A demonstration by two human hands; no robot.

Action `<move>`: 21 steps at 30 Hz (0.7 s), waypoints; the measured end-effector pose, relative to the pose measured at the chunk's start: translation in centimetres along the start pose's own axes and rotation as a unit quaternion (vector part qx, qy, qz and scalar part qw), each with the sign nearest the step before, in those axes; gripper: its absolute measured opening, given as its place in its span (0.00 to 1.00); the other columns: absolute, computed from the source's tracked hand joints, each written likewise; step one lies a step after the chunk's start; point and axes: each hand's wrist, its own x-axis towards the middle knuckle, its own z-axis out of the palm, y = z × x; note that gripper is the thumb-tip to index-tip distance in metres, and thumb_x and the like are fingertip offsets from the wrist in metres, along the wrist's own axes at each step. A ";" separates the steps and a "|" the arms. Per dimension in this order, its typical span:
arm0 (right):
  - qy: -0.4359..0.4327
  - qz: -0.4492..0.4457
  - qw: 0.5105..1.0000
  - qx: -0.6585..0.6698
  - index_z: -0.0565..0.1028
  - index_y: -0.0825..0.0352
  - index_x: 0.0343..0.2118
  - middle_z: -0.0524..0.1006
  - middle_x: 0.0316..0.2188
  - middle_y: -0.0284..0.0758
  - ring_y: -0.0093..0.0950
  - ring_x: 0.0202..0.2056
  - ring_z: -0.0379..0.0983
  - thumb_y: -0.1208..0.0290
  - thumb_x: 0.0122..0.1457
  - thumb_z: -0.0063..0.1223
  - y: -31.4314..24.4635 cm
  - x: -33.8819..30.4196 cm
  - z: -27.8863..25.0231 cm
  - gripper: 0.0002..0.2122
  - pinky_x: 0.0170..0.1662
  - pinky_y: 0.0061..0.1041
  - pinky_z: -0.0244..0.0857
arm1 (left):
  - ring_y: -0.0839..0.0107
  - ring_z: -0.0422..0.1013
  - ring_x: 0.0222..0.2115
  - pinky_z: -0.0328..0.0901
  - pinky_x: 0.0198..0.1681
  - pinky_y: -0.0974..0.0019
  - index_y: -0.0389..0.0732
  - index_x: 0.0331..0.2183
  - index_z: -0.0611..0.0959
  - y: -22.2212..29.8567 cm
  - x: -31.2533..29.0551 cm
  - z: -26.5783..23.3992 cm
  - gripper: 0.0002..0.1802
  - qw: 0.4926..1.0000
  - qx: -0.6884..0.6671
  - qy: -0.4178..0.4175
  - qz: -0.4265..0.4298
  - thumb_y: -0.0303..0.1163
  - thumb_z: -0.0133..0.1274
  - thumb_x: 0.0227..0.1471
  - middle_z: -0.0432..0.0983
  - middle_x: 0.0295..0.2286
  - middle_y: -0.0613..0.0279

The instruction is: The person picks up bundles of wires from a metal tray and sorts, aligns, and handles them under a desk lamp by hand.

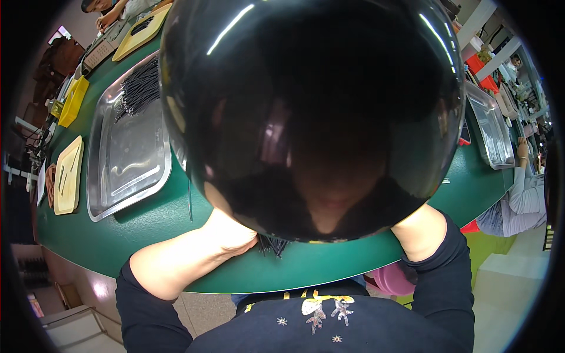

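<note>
A large glossy black dome fills the middle of the view and hides most of what lies under it. My left hand shows only its wrist and lower edge below the dome's rim, its fingers out of sight. Just beside it, the ends of a bundle of thin black wire-like strands stick out over the green table; I cannot tell whether the hand holds them. Of my right arm, the bare forearm and wrist pass beneath the dome's right side, and that hand is hidden.
Left of the dome, a metal tray holds a pile of black strands. Cream trays and a yellow bin line the green table. Another metal tray and a co-worker's sleeve are at right.
</note>
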 end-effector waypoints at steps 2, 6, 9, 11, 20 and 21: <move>0.009 -0.004 1.000 0.023 0.69 0.77 0.30 0.76 0.20 0.37 0.23 0.23 0.74 0.79 0.50 0.49 0.7 0.0 0.1 0.06 0.28 0.18 0.68 | 0.79 0.68 0.31 0.62 0.38 0.74 0.37 0.37 0.75 0.5 -0.1 0.1 0.14 0.998 -0.006 -0.008 -0.060 0.39 0.47 0.55 0.72 0.27 0.64; -0.021 0.063 0.993 0.096 0.70 0.78 0.30 0.76 0.21 0.39 0.23 0.23 0.74 0.79 0.52 0.47 0.4 0.4 -0.5 0.06 0.28 0.19 0.68 | 0.79 0.68 0.29 0.63 0.36 0.75 0.37 0.39 0.74 1.3 0.1 1.4 0.14 0.999 -0.021 -0.013 -0.023 0.37 0.46 0.55 0.72 0.28 0.64; -0.090 0.153 0.937 0.300 0.72 0.77 0.30 0.76 0.21 0.39 0.22 0.23 0.74 0.77 0.53 0.48 -0.1 0.8 -1.1 0.07 0.28 0.19 0.68 | 0.78 0.68 0.28 0.64 0.34 0.75 0.36 0.41 0.72 0.8 0.3 0.3 0.15 0.999 -0.039 -0.030 0.001 0.36 0.48 0.55 0.71 0.29 0.64; -0.151 0.170 0.934 0.276 0.74 0.77 0.30 0.76 0.21 0.37 0.21 0.23 0.73 0.75 0.54 0.49 0.4 0.6 -1.2 0.08 0.27 0.18 0.67 | 0.77 0.68 0.28 0.64 0.33 0.75 0.36 0.41 0.71 0.3 0.3 0.0 0.15 0.997 -0.039 -0.062 0.004 0.35 0.48 0.54 0.71 0.29 0.64; -0.131 0.224 0.965 0.049 0.74 0.74 0.32 0.76 0.23 0.35 0.19 0.23 0.71 0.72 0.55 0.50 -0.5 0.6 0.2 0.08 0.29 0.19 0.66 | 0.79 0.67 0.29 0.63 0.36 0.74 0.38 0.40 0.72 0.5 0.3 1.5 0.13 0.996 0.022 -0.029 0.077 0.31 0.50 0.52 0.70 0.25 0.67; -0.084 0.171 0.961 0.202 0.72 0.74 0.33 0.76 0.24 0.35 0.19 0.24 0.72 0.73 0.56 0.49 0.5 -0.1 0.5 0.08 0.29 0.19 0.67 | 0.79 0.67 0.29 0.63 0.36 0.74 0.38 0.40 0.72 0.7 0.4 1.5 0.13 0.996 0.022 -0.030 0.077 0.31 0.50 0.52 0.70 0.25 0.67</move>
